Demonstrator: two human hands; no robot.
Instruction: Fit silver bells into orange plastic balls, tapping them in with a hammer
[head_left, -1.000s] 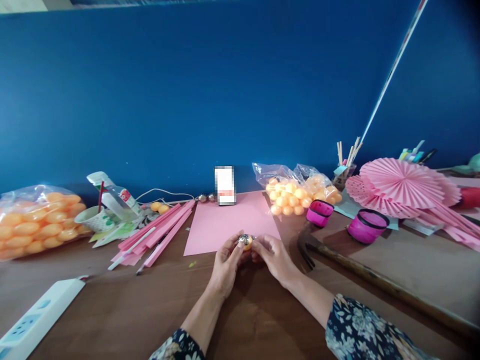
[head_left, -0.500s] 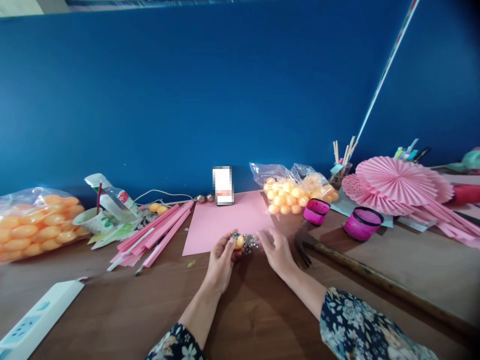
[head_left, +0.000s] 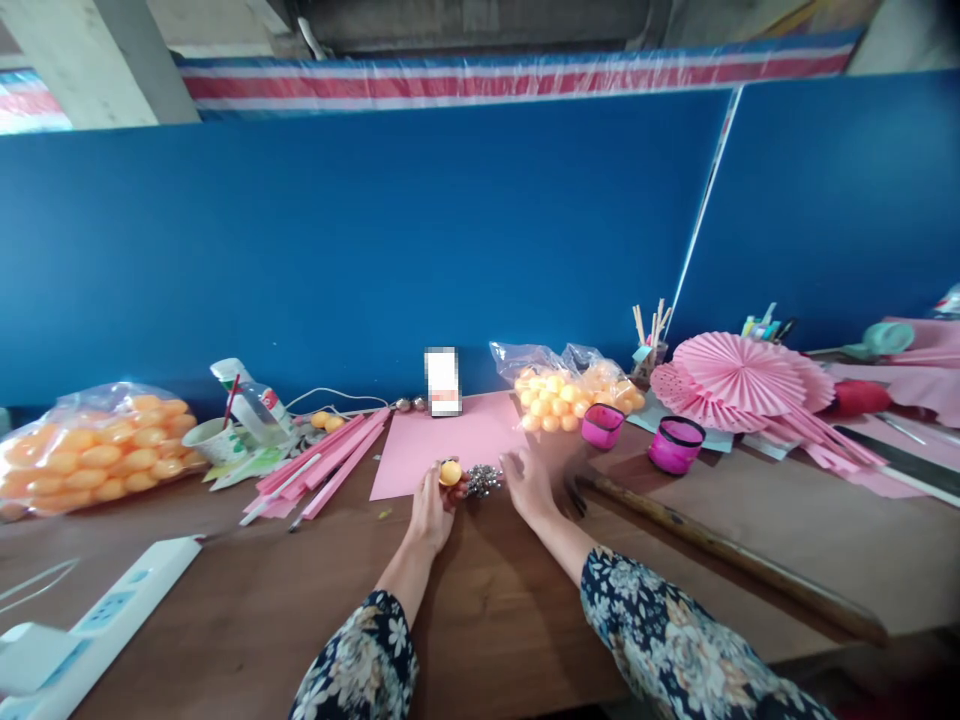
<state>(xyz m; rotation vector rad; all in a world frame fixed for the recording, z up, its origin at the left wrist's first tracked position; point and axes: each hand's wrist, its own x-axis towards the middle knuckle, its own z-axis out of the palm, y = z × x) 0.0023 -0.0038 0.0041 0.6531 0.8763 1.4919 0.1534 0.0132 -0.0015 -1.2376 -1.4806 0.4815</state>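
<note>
My left hand (head_left: 431, 505) grips an orange ball (head_left: 450, 472) between thumb and fingers; a round, lighter yellow face of it, like an opening or a cut side, points up towards me. Just right of it, a small pile of shiny silver metal pieces (head_left: 486, 482) lies on the brown table; their exact kind is too small to tell. My right hand (head_left: 531, 488) rests close to the pile's right side, fingers stretched out and apart, with nothing visible in them. Behind both hands lies a pink paper sheet (head_left: 450, 435).
Bags of orange balls stand left (head_left: 97, 450) and back right (head_left: 566, 395). A hammer (head_left: 720, 545) lies right of my right arm, below two magenta containers (head_left: 675, 445). Pink paper strips (head_left: 330, 465), a phone (head_left: 444, 382), a power strip (head_left: 127, 600) and pink paper fans (head_left: 742, 375) are around.
The view has tilted up and shifted right. My left hand has turned the ball so its lighter face shows, and has moved a little away from the silver pile. My right hand stays beside the pile.
</note>
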